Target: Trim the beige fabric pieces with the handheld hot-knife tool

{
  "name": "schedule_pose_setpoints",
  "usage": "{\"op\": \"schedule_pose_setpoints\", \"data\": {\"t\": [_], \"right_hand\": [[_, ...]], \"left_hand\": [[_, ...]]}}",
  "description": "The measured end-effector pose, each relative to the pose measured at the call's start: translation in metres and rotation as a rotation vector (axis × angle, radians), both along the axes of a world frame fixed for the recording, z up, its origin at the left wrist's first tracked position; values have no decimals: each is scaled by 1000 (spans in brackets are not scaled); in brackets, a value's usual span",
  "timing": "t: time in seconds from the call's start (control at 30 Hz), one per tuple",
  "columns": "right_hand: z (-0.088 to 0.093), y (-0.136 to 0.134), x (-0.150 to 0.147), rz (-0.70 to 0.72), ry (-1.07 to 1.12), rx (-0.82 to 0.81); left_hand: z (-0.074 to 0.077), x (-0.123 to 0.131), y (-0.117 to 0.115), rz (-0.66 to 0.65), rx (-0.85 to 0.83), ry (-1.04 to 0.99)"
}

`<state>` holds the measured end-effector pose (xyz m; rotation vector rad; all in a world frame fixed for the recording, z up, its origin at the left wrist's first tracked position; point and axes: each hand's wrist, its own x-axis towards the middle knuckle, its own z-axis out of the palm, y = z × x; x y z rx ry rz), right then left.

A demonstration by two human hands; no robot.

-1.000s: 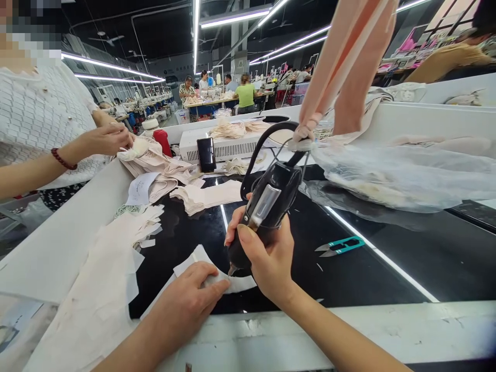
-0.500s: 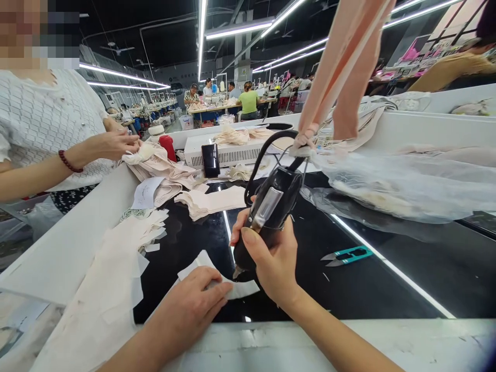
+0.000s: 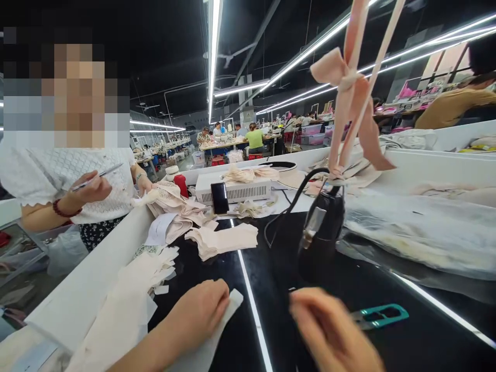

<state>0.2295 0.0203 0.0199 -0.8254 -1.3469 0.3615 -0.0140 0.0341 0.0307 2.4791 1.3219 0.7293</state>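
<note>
My left hand is closed on a strip of white fabric, whose end sticks out to the right of the fingers. My right hand, blurred by motion, is over the black tabletop with its fingers loosely curved and nothing visible in them. Just beyond it, teal thread snips lie partly behind the hand. Above and behind it, a black corded hand tool with a metal lever hangs from knotted pink fabric ties, apart from both hands.
Pale fabric pieces lie mid-table, with more stacked along the left. A phone leans on a white vented box. Plastic-wrapped fabric lies right. At left, a person holds a pen over the low white wall.
My right hand has let go of the black tool and moved down and right; the tool now hangs freely. The left hand's fabric strip has turned. The person at left now holds a pen; the view tilted up.
</note>
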Motion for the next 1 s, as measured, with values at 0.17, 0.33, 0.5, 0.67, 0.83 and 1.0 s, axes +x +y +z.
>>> {"op": "schedule_pose_setpoints", "data": {"t": [0.17,0.33,0.5,0.67,0.83,1.0], "right_hand": [[-25,15,-38,346,-413,7],[-9,79,-50,363,-418,-280],[13,152,-32,170,-454,-351],[14,206,-36,76,-574,-377],[2,225,-47,47,-741,-375],[2,213,-57,44,-787,-288]], "left_hand": [[33,11,51,124,-6,-133],[48,2,117,338,11,-234],[40,-20,156,523,-66,-240],[19,-29,169,613,-132,-194],[0,-29,172,672,-200,-132],[2,-43,160,702,-283,-78]]}}
